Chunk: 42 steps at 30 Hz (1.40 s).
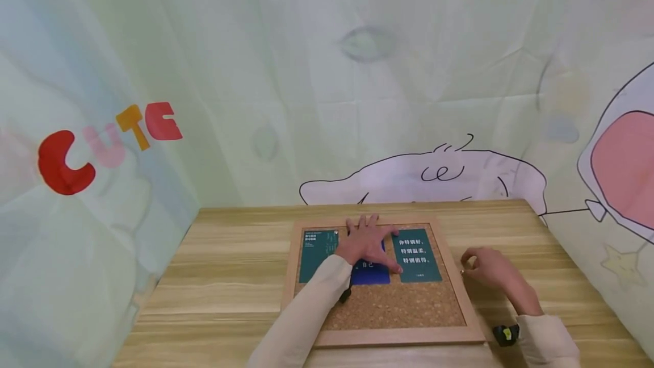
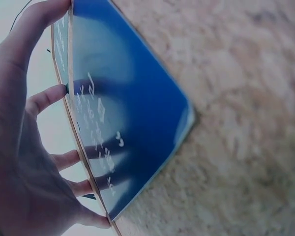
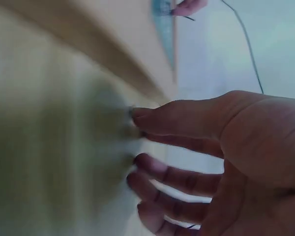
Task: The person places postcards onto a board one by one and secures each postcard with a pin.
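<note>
My left hand (image 1: 365, 242) is spread over a blue card (image 1: 372, 276) on a framed corkboard (image 1: 388, 308). Its outstretched fingers touch the card's edge area and the neighbouring green card (image 1: 416, 255) with white lettering. In the left wrist view the blue card (image 2: 152, 98) lies against the cork, partly reflecting the fingers. A darker green card (image 1: 311, 257) is on the left, with a small pin (image 1: 336, 232) near its top right corner. Right of the frame, my right hand (image 1: 487, 268) pinches a small shiny thumbtack (image 1: 462, 271) between thumb and forefinger, close to the tabletop; fingertips partly hide it.
The corkboard's raised wooden frame (image 1: 398, 336) lies flat on a wood-grain table (image 1: 230, 268). A printed curtain (image 1: 286, 129) hangs close behind the table and along both sides.
</note>
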Available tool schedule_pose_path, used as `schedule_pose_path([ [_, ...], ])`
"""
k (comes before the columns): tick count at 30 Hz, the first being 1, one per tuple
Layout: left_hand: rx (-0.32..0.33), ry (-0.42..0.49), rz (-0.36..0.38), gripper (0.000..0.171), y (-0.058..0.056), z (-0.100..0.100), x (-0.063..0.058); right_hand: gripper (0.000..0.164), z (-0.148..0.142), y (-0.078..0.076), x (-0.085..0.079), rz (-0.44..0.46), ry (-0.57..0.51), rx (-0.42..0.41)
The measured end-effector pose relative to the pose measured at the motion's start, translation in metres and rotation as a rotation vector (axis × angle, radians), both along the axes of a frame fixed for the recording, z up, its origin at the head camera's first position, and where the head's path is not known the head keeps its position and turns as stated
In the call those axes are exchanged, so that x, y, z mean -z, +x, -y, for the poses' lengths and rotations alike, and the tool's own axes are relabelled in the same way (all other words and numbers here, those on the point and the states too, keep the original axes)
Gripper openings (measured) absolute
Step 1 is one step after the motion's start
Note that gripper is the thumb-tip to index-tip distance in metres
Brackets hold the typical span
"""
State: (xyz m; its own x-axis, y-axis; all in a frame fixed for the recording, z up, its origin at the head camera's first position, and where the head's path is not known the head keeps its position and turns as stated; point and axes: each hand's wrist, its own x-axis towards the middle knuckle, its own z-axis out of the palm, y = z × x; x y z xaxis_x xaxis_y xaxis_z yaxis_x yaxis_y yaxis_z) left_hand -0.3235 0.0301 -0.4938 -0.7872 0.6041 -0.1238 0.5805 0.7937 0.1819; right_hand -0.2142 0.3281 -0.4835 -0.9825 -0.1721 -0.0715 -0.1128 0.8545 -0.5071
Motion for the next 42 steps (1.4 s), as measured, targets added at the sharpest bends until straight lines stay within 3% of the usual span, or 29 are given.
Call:
schedule_pose_path([
  [9, -0.005, 0.002, -0.001, 0.092, 0.0, 0.0, -0.002, 0.007, 0.003, 0.005, 0.016, -0.104, 0.007, 0.006],
  [17, -0.015, -0.008, 0.007, 0.092, 0.002, -0.002, -0.002, 0.012, 0.005, 0.002, 0.018, -0.148, 0.061, 0.014],
  [27, -0.028, -0.013, 0.015, 0.093, 0.0, -0.003, -0.001, 0.012, -0.001, -0.002, 0.017, -0.186, -0.047, 0.007],
  [34, -0.031, -0.003, 0.019, 0.093, 0.0, -0.002, -0.001, 0.005, -0.005, -0.009, 0.018, -0.107, -0.174, 0.074],
  [42, -0.038, 0.001, 0.033, 0.093, 0.001, -0.002, -0.001, 0.016, -0.002, -0.013, 0.017, -0.005, -0.244, 0.161],
])
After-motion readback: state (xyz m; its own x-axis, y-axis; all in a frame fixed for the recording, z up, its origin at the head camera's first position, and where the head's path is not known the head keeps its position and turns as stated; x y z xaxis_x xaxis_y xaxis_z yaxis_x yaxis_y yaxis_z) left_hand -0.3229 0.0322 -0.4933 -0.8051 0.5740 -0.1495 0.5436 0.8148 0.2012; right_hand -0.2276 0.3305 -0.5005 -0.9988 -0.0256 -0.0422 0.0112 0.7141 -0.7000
